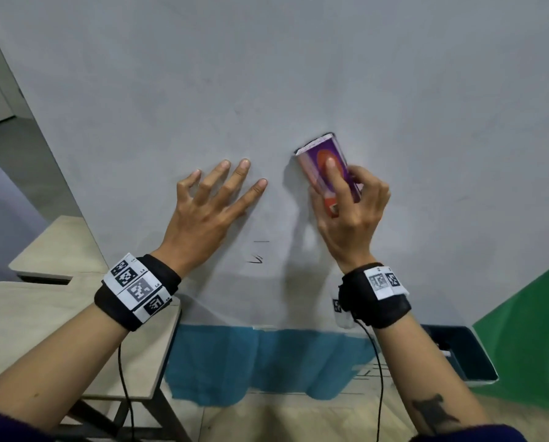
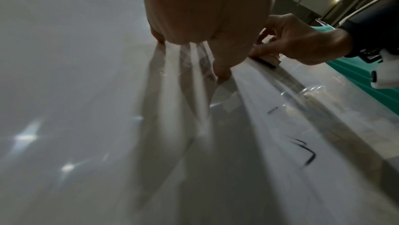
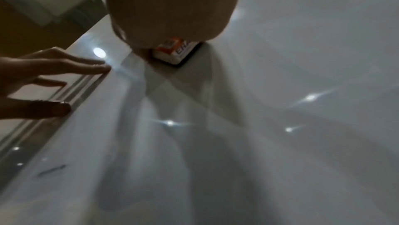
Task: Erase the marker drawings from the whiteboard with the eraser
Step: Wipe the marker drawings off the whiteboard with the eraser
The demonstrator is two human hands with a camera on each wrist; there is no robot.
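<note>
Purple-orange eraser (image 1: 329, 172) gripped by right hand (image 1: 351, 215) on whiteboard (image 1: 266, 74); left hand (image 1: 209, 212) spread flat.

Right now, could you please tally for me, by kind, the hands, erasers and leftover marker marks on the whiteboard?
Hands: 2, left hand flat on the whiteboard, right hand gripping the eraser
Erasers: 1, the eraser
Marker marks: 2, short dash and small squiggle
Total: 5

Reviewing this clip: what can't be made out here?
- Eraser pad face: pressed against the whiteboard, every view.
- Eraser label: right hand covers it; right wrist view blurred.
- Board's far edge: cut off, head view.
- Dark tray contents: too small.
</note>
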